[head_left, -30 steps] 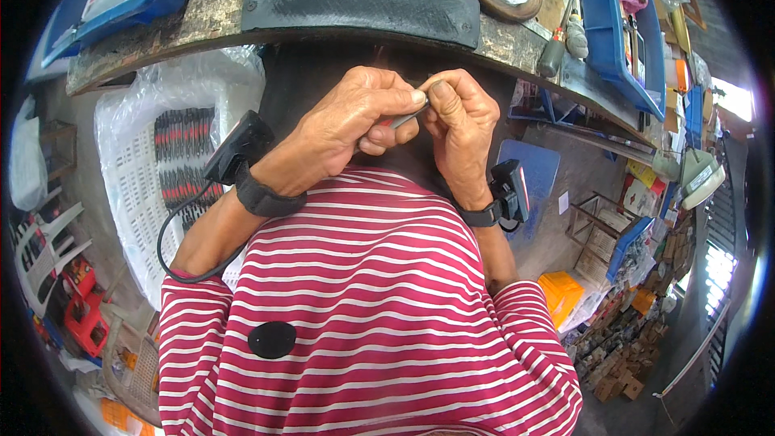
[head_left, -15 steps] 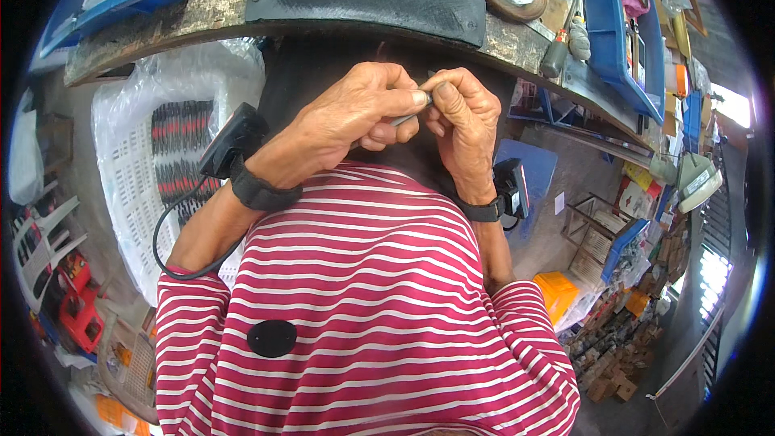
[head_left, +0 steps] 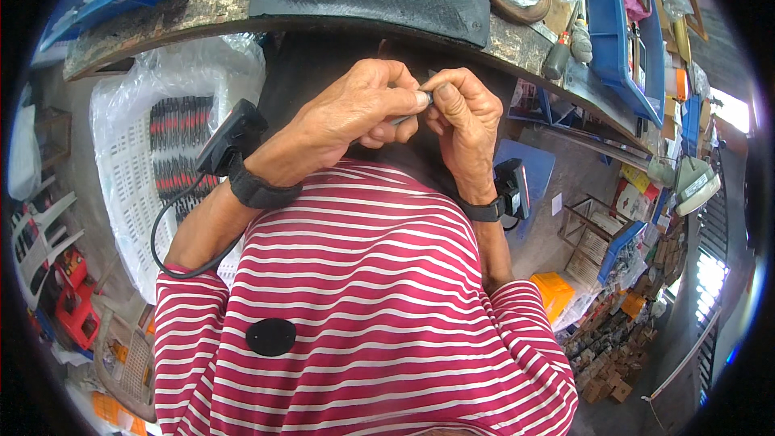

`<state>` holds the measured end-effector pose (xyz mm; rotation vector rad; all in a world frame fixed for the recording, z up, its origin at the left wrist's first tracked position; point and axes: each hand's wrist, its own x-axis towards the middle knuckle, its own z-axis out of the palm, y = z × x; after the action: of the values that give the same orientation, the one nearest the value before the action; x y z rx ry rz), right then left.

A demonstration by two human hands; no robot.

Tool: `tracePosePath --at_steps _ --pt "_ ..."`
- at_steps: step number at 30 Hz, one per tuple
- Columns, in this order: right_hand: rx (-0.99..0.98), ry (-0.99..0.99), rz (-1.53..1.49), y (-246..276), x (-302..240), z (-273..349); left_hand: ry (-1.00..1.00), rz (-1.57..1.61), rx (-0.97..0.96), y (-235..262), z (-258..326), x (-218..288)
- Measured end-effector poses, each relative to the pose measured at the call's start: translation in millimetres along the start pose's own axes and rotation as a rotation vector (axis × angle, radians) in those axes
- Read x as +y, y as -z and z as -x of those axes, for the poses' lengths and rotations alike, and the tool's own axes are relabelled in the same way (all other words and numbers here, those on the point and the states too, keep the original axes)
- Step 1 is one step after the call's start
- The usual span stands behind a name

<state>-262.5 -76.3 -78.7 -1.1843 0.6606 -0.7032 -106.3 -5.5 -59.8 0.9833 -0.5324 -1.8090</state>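
Close together in front of my chest, below the bench edge, my two hands meet at the fingertips. My left hand (head_left: 363, 105) is closed, its thumb and forefinger pinching. A sliver of a small greyish piece (head_left: 400, 119) shows under its fingers; the rest is hidden. My right hand (head_left: 464, 117) is closed as well, thumb against the bent forefinger, touching the left fingertips. What lies between the fingertips is too small and covered to name. Black straps with boxy devices sit on both wrists.
Ahead runs a worn wooden bench with a black pad (head_left: 371, 0) on its edge. A screwdriver (head_left: 559, 52) and a blue bin (head_left: 617, 40) are at its right. To my left stands a white plastic basket (head_left: 121, 169) holding rows of black-and-red tools (head_left: 182, 125).
The hands stay pinched together in nearly the same pose. The view has shifted very slightly; nothing is taken up or let go.
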Motion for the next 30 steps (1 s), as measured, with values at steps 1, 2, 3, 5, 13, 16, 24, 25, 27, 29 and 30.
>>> tracePosePath --at_steps 1,2,3,5,13,16,24,25,27,29,30 --pt "-0.004 -0.003 0.016 0 0 0 0.012 -0.002 0.007 0 0 0" --pt "-0.019 -0.009 0.031 1 -1 -1 0.024 -0.003 0.014 0 0 0" --pt "-0.035 -0.015 0.002 2 -1 -1 0.029 0.002 0.018 -1 1 1" --pt "-0.085 -0.020 -0.068 5 -3 -3 0.002 -0.018 0.029 -2 1 0" --pt "-0.034 -0.009 -0.154 3 3 -3 -0.056 -0.077 0.010 -4 3 0" --pt "-0.050 0.006 -0.190 6 4 -4 -0.057 -0.060 -0.024 -4 5 2" --pt "-0.062 0.001 -0.248 9 7 -7 -0.070 0.019 0.006 -9 4 -3" --pt "-0.058 -0.002 -0.251 9 8 -7 -0.076 -0.013 0.022 -9 3 -4" --pt "-0.043 -0.011 -0.243 8 9 -6 -0.084 -0.082 0.062 -8 3 -4" --pt "-0.015 -0.022 -0.223 7 8 -5 -0.080 -0.124 0.077 -8 2 -3" --pt "-0.017 -0.015 -0.230 7 8 -4 -0.081 -0.149 0.090 -8 2 -3"
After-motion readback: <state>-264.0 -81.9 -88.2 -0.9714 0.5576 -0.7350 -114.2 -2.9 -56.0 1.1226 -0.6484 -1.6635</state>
